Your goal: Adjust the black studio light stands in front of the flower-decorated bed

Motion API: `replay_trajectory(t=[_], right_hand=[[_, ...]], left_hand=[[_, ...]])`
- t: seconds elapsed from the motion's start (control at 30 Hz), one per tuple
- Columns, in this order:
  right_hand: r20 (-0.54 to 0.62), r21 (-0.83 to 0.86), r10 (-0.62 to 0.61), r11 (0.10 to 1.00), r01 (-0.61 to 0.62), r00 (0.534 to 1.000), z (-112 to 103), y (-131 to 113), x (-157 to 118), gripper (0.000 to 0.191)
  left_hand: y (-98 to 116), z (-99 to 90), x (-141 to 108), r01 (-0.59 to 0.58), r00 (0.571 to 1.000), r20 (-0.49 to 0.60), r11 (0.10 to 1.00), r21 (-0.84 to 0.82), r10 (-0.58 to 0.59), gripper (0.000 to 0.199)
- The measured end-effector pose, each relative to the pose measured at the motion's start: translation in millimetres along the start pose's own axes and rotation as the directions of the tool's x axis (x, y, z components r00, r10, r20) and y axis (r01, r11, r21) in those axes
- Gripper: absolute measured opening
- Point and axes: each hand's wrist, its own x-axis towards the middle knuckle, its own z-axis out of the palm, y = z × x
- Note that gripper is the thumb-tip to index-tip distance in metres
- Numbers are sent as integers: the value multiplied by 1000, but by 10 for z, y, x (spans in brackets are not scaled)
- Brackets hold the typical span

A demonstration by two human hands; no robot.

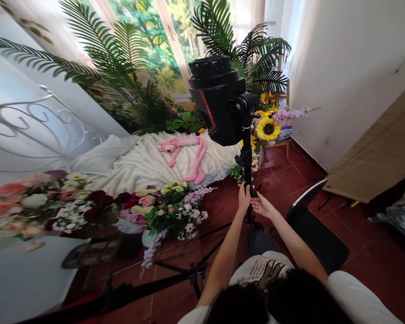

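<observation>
A black studio light [217,103] with a red stripe sits atop a black light stand [247,170], which rises in front of me. Against the left side of its pole is my left hand [244,198], its fingers closed around the pole below the clamp knob; part of the grip is hidden. My right hand [261,205] is just right of the pole, palm turned up and fingers apart, with nothing in it. Whether its fingertips touch the pole I cannot tell.
Behind the light stands a bed with a cream fur cover [141,157] and a pink plush toy [197,155]. Flower bunches [168,207] line its near side. A black chair [318,238] is close on my right. Tripod legs [189,272] cross the red tile floor at left.
</observation>
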Motion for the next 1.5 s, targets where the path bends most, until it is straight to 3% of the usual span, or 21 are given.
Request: replay_trajectory(t=[0.13,0.23,0.33,0.43,0.53,0.63,0.73,0.8,0.9,0.97,1.0,1.03,1.13,1.2,1.27,1.4,1.5], right_hand=[[173,261,-20,965,-26,985,59,34,73,42],[225,309,-114,950,40,968,29,91,120,36],[242,338,-125,940,37,962,-34,92,169,29],[196,340,-64,940,-6,979,-75,29,219,16],[53,263,-32,965,17,998,-73,-20,257,9],[-115,20,-208,977,212,971,-63,-8,261,16],[-151,-343,-425,869,356,892,-41,-40,211,28],[-107,-552,-581,709,438,807,45,-163,141,34],[116,-663,-808,370,651,578,386,-516,-18,61],[305,-639,-846,159,753,437,727,-800,-140,71],[366,-627,-848,78,775,382,903,-933,-196,73],[404,-632,-843,24,775,355,1067,-1050,-244,71],[437,-695,-831,-68,716,345,1373,-1254,-303,61],[425,-725,-834,-80,684,353,1375,-1238,-261,56],[400,-746,-835,-56,664,378,1236,-1106,-165,55],[321,-815,-810,28,579,491,826,-682,75,56],[288,-836,-825,31,549,486,668,-487,182,54]], left_hand=[[-7,-45,31,-5,999,39,1000,-24,6,50],[-23,-81,61,-30,998,58,999,-42,32,49],[-36,-82,72,-55,998,24,998,-28,56,47],[-30,-65,62,-77,997,3,997,-12,77,47],[-1,-59,43,-85,996,11,996,-18,85,47],[32,-62,30,-82,997,5,996,-29,82,47],[44,-63,32,-80,997,8,996,-40,80,46],[34,-59,38,-80,997,11,996,-48,80,47],[5,-49,48,-91,996,12,994,-53,92,47],[-7,-42,52,-92,996,7,995,-47,93,47],[-7,-41,52,-88,996,3,995,-41,88,46],[-4,-41,51,-80,997,0,996,-35,80,46],[24,-54,39,-45,999,-1,999,-31,45,46],[38,-69,25,-43,999,24,998,-51,44,46],[25,-77,10,-74,995,64,993,-91,80,49],[-109,-35,-1,-129,984,100,982,-140,144,60],[-234,31,1,-115,987,95,979,-171,133,53]])
